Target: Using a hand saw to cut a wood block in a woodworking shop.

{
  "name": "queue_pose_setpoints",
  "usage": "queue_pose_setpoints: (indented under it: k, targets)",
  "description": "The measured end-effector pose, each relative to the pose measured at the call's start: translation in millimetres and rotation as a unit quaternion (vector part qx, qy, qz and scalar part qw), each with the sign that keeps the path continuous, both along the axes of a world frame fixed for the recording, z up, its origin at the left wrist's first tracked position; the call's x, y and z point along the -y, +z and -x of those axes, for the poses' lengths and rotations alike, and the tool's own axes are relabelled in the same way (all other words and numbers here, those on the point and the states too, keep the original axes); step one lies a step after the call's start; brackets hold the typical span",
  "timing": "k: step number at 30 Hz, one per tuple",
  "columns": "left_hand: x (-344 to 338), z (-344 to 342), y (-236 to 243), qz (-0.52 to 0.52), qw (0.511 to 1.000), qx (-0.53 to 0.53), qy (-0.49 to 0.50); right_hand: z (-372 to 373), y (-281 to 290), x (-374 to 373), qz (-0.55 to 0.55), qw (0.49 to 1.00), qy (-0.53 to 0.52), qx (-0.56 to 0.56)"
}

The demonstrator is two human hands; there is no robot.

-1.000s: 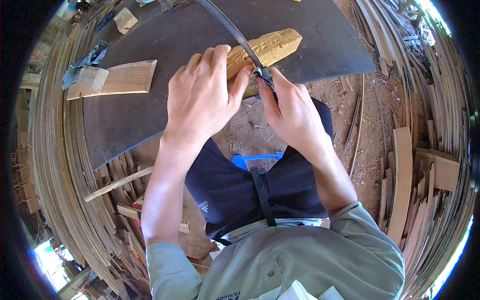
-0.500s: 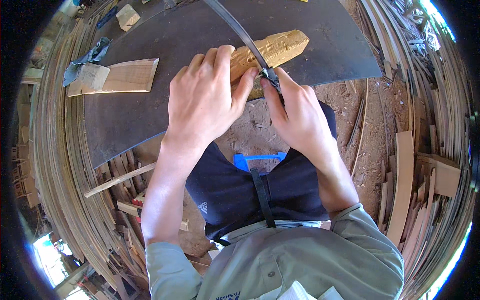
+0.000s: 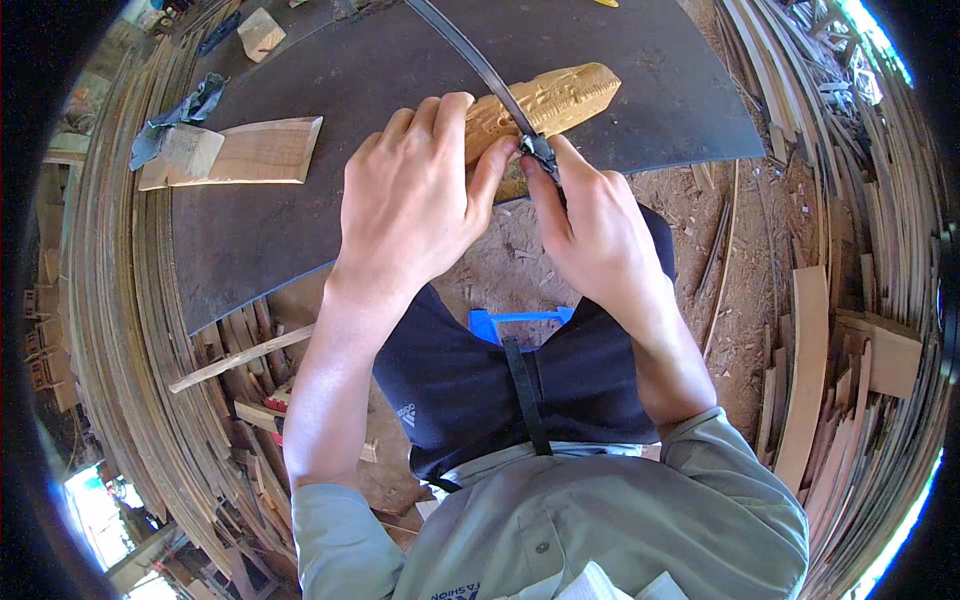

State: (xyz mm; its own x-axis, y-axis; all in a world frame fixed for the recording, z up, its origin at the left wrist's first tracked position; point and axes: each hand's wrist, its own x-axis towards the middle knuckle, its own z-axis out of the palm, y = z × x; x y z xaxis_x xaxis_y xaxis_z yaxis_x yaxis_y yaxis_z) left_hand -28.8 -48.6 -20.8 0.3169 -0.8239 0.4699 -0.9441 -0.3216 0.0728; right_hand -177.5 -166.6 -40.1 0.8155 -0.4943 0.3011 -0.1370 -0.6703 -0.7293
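Note:
A yellowish wooden block (image 3: 575,95) with a gouged, rough surface lies slantwise on the dark tabletop. My left hand (image 3: 405,190) is closed around its near left end, fingers over the top and thumb toward the middle. Across the block runs a long, narrow dark strip (image 3: 470,55), like a saw blade, going off the top edge. My right hand (image 3: 600,215) is closed on its near end, where something black and shiny is wrapped around it. The left thumb tip meets this wrapped end. The strip's exact kind cannot be told.
A dark table (image 3: 260,240) spreads under the work. At its left lie a curved wood piece (image 3: 270,150), a smaller block (image 3: 190,150) and a bluish cloth (image 3: 200,100). Another wood block (image 3: 261,35) sits farther back. Stacked boards (image 3: 805,370) line both sides.

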Motion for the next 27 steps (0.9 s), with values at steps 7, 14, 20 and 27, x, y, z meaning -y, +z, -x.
queue_pose_setpoints:
  k: [7,14,20,27]
  targets:
    - [0,2,0,0.001,1.000,0.001,-0.002,2,-2,-2,0.021,1.000,-0.017,-0.010]
    - [-2,5,2,-0.017,0.999,-0.046,0.013,4,3,-3,0.011,0.999,-0.008,-0.047]
    - [2,2,-1,-0.037,0.998,0.038,0.015,42,-16,-19,-0.041,0.998,-0.008,-0.054]
    - [-2,2,5,-0.053,0.998,0.020,0.031,162,-41,-53,-0.126,0.985,-0.016,-0.114]
